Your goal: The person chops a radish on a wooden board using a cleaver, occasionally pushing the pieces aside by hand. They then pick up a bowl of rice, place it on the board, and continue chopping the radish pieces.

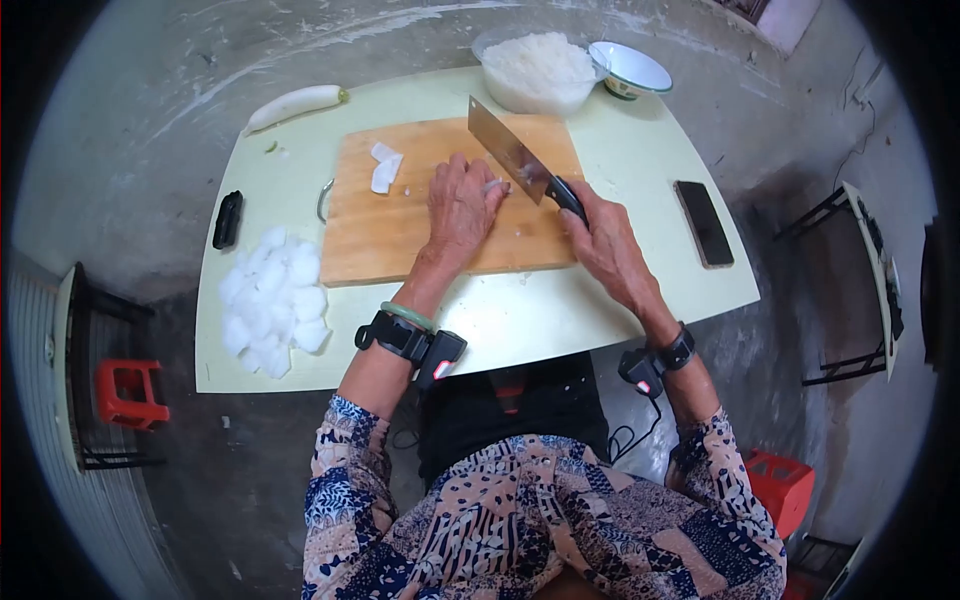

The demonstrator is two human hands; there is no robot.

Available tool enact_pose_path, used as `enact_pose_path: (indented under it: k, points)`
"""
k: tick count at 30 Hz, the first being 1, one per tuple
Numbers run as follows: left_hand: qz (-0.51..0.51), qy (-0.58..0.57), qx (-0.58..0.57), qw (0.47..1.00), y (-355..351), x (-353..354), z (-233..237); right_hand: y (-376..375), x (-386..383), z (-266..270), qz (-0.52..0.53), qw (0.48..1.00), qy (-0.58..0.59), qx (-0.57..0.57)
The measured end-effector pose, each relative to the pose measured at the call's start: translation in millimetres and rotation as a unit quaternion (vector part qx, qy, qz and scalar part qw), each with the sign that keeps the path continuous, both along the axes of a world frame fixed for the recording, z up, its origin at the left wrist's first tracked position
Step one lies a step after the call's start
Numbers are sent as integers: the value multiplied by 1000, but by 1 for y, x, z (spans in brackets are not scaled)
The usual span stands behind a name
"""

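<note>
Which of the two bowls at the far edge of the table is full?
The larger bowl, left of the other and just beyond the cutting board, heaped with white shreds. The smaller green-rimmed bowl beside it looks empty.

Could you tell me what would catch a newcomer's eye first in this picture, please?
The cleaver in the right hand, its blade down by the left hand at the middle of the wooden cutting board. Next, the heap of white chunks on the left side of the table, and the bowl of white shreds at the far edge.
</note>
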State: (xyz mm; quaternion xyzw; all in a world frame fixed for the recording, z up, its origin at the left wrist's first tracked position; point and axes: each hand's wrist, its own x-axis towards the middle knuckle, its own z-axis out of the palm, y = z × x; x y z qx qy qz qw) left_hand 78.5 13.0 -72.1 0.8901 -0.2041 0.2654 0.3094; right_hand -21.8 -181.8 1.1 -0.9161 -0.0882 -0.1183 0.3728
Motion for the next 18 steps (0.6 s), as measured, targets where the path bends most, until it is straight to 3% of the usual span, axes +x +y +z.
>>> enact_pose_path:
  k: [9,18]
  points:
    - [-38,37,-43,998,7,7,-5,7,10,13,4,995,90,-34]
    - [-88,25,-39,995,13,-3,2,20,14,-1,6,998,6,-57]
